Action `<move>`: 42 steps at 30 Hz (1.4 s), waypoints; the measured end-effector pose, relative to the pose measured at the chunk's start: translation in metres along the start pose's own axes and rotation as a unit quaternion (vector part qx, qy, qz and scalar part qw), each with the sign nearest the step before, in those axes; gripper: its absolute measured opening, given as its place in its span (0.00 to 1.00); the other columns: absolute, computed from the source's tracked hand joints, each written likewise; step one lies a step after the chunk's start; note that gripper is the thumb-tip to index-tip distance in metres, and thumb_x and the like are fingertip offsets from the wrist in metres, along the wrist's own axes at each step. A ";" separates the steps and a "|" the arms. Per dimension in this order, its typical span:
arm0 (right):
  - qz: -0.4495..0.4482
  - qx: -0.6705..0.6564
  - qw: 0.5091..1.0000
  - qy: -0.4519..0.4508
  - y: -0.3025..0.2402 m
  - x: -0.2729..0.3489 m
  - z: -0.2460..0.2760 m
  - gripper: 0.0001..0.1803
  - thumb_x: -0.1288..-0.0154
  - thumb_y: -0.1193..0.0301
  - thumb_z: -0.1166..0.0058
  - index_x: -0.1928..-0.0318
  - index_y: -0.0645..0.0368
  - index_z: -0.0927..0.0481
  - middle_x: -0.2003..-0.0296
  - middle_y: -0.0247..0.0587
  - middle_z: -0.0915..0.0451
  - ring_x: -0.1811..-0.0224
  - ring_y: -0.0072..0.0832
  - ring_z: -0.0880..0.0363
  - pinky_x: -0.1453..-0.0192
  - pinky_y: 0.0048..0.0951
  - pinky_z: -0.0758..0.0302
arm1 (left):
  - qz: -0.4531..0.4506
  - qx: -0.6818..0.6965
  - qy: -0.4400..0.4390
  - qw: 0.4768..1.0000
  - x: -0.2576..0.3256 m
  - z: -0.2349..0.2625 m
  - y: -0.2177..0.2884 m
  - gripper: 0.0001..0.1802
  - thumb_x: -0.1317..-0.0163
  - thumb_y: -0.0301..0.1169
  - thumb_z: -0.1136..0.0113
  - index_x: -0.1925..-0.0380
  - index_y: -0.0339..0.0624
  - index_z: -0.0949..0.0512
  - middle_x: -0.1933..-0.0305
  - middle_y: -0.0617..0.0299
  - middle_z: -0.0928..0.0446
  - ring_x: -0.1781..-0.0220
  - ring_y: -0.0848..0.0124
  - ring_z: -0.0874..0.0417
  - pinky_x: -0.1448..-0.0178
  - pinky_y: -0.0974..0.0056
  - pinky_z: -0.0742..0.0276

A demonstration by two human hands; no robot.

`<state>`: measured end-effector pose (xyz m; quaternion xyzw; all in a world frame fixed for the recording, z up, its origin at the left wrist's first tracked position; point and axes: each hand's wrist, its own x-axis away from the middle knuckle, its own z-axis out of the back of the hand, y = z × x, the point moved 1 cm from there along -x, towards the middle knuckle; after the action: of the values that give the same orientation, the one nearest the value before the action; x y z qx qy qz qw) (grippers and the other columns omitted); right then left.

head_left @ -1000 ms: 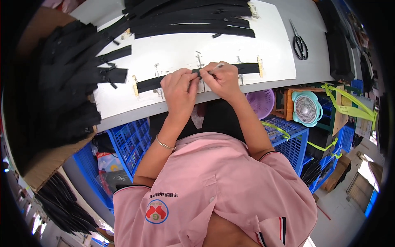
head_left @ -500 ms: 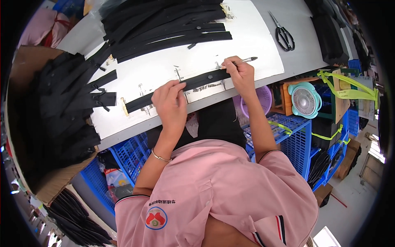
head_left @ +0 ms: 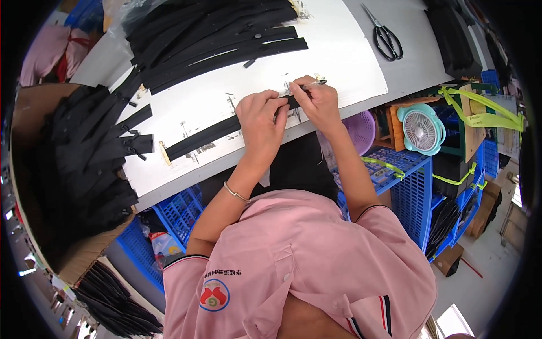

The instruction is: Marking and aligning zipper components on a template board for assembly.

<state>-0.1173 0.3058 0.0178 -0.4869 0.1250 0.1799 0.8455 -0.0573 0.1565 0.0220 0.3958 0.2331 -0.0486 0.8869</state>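
Pressing down across the strip (head_left: 206, 138), the left hand (head_left: 261, 121) lies with its fingers close together; whether thumb and fingertips pinch the cloth or only flatten it, cannot tell. The right hand (head_left: 319, 104) pinches a pen (head_left: 314, 83) between thumb and fingers, beside the left fingertips. The strip lies on the white board (head_left: 344, 62) near its front edge, left end beside a yellowish patch (head_left: 164, 152).

Handling, judged by eye: strip probably very light, soft and limp across its width, so likely to bow or slide sideways on the smooth board if held at one point only. Fragility looks low. Best hold: flat fingertips on both sides of the working spot, or a pinch at each end to draw it straight. Pen looks light and rigid; grip close to the tip for control.

Hard to make out: pen tip, covered by the right hand; middle of the strip, under the left hand; its right end, lost behind the right hand. Dark marks (head_left: 230, 103) on the board are too small to read for detail. In the pile (head_left: 209, 42), single strips merge black on black, and its top is cut off by the frame.
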 end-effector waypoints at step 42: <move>-0.150 -0.166 0.970 0.096 0.008 0.011 0.007 0.11 0.23 0.71 0.44 0.60 0.65 0.14 0.68 0.34 0.16 0.76 0.12 0.30 0.72 0.16 0.35 | 0.067 -0.259 0.013 0.963 -0.010 0.159 -0.143 0.29 0.38 0.15 0.44 0.38 0.48 0.21 0.30 0.52 0.24 0.21 0.47 0.34 0.17 0.41 0.49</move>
<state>-0.1103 0.3180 0.0108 -0.6490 0.0991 0.0218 0.7540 -0.0451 -0.0568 0.0211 0.1677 0.2219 0.0783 0.9573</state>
